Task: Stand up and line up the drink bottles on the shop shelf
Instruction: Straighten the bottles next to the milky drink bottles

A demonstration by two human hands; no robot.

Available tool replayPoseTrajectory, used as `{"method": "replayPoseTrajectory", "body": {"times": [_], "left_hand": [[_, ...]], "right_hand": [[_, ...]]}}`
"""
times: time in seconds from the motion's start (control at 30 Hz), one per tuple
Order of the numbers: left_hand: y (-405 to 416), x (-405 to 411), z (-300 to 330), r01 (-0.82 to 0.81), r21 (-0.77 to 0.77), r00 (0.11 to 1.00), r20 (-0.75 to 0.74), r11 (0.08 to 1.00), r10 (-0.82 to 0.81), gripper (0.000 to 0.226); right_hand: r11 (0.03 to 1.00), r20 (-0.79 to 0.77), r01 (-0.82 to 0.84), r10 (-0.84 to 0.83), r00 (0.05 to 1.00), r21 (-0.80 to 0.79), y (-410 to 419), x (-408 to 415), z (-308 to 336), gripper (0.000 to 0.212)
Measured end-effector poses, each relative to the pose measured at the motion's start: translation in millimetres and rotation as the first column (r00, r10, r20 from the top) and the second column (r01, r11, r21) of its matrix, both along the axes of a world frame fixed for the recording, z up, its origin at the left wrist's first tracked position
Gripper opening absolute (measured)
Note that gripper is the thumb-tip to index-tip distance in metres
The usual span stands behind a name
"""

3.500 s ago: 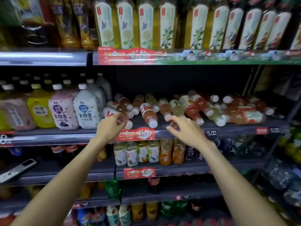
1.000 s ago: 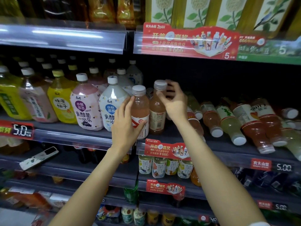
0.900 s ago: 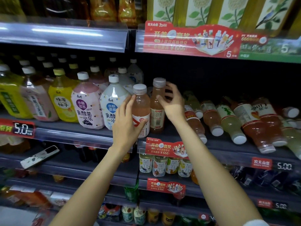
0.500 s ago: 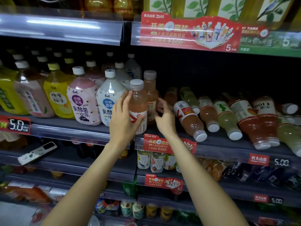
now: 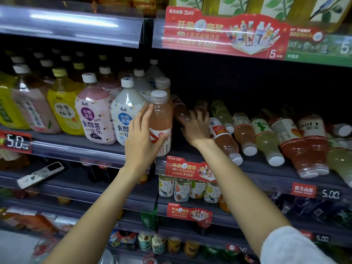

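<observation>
An upright pink drink bottle (image 5: 161,119) stands at the front of the dark shelf (image 5: 266,173). My left hand (image 5: 142,138) grips it, fingers along its left side and thumb across the label. A second upright bottle (image 5: 163,84) stands right behind it. My right hand (image 5: 197,128) reaches deeper in, and its fingers curl over a lying orange-pink bottle (image 5: 180,109). To the right several bottles lie on their sides with caps toward me: a red-labelled one (image 5: 225,141), a pale green one (image 5: 266,140) and a red one (image 5: 294,143).
Big upright bottles fill the shelf's left half: a white one (image 5: 125,115), a pink one (image 5: 94,113), a yellow one (image 5: 63,103). The upper shelf's rail (image 5: 76,25) hangs low overhead. A red promo tag (image 5: 187,168) sticks out below the front bottle. Small tea bottles (image 5: 182,189) stand one shelf down.
My right hand let go of the second bottle, now standing behind the first, and dropped right onto a lying bottle. My left hand stayed on the front upright bottle.
</observation>
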State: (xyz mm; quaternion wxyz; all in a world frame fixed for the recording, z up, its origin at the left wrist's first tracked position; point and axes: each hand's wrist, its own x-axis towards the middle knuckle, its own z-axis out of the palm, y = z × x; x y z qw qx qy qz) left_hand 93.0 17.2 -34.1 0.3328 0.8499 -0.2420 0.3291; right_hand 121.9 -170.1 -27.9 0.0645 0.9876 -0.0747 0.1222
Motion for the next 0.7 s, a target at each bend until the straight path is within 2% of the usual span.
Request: {"method": "replayPoseTrajectory", "body": {"times": [0.07,0.17,0.4,0.57,0.7], "left_hand": [[0.3,0.1,0.2,-0.001,0.001,1.000,0.002,1.000,0.001,0.085],[0.2,1.0,-0.7,-0.006,0.005,1.000,0.006,1.000,0.006,0.085],[0.1,1.6,-1.4,-0.009,0.009,1.000,0.002,1.000,0.009,0.085],[0.4,1.8,-0.4,-0.003,0.010,1.000,-0.003,1.000,0.003,0.084],[0.0,1.6,-1.4,-0.011,0.012,1.000,0.007,1.000,0.010,0.084]], "right_hand": [[0.993,-0.073,0.015,-0.023,0.997,-0.117,-0.4,5.6,-3.9,0.047],[0.981,-0.055,-0.003,-0.008,0.998,-0.194,-5.4,2.8,-7.3,0.047],[0.988,0.028,-0.056,0.061,0.998,-0.145,0.3,-1.2,-0.7,0.065],[0.978,0.012,-0.114,0.118,0.993,-0.176,6.1,-6.5,3.2,0.051],[0.972,0.062,-0.176,0.187,0.980,-0.157,-0.3,-31.0,4.0,0.056]]}}
